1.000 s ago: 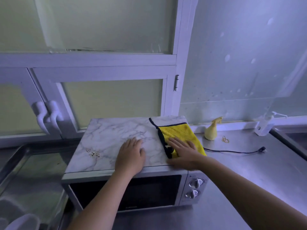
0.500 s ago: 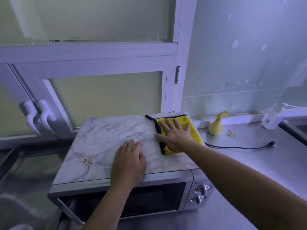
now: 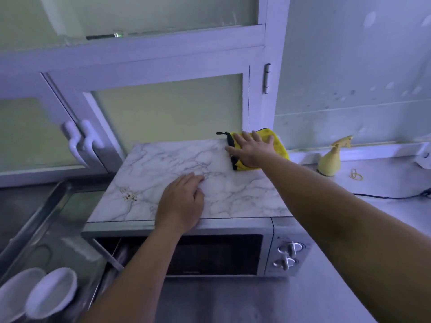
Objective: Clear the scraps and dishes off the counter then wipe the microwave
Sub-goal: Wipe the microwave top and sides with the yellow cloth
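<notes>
The microwave point(image 3: 210, 252) stands on the steel counter, its top covered in a marble pattern with a brown stain point(image 3: 128, 195) near the left side. My left hand point(image 3: 180, 202) lies flat on the front of that top, holding nothing. A yellow cloth with a black edge point(image 3: 278, 145) is at the back right corner of the top. My right hand point(image 3: 253, 150) presses flat on the cloth, fingers spread.
A yellow spray bottle point(image 3: 330, 159) and a rubber band point(image 3: 356, 174) sit on the counter point(image 3: 349, 287) to the right, with a black cable point(image 3: 391, 197) nearby. White bowls point(image 3: 50, 293) lie in the sink point(image 3: 35, 217) at lower left. White cabinet doors point(image 3: 163, 113) rise behind the microwave.
My right hand has slid the yellow cloth from the front right of the microwave top to its back right corner. My left hand has stayed flat on the top.
</notes>
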A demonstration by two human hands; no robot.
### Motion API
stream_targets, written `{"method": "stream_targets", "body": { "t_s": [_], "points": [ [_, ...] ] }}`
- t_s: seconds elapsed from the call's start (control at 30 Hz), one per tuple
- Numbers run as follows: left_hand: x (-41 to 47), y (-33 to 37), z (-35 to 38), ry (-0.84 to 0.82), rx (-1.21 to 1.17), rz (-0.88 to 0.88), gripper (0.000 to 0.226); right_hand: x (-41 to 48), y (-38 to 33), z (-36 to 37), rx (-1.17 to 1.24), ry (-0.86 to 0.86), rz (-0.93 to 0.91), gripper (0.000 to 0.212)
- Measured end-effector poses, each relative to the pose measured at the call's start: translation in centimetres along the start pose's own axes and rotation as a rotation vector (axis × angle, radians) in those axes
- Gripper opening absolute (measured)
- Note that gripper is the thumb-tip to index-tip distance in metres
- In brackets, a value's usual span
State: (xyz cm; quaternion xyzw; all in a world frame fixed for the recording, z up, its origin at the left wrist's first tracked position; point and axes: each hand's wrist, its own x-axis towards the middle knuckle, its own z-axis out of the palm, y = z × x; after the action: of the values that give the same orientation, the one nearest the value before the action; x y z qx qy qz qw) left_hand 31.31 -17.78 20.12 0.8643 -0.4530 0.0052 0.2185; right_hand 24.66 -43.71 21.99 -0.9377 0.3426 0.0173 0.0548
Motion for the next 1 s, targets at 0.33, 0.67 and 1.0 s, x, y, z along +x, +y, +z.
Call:
{"method": "stream_targets", "body": {
  "t_s": [0.33,0.67,1.0],
  "points": [
    [-0.4,0.9,-0.8,0.006,0.045,0.043,0.045,-12.2,-0.1,1.5,0.027,-0.030,-0.007,0.080],
    [-0.5,0.5,-0.9,-0.036,0.085,0.087,0.047,-22.3,0.0,2.9,0.023,-0.004,-0.165,0.072],
    [-0.2,0.1,-0.1,-0.065,0.148,0.071,0.050,-17.6,3.8,1.0,0.100,-0.070,-0.188,0.061]
  ]
}}
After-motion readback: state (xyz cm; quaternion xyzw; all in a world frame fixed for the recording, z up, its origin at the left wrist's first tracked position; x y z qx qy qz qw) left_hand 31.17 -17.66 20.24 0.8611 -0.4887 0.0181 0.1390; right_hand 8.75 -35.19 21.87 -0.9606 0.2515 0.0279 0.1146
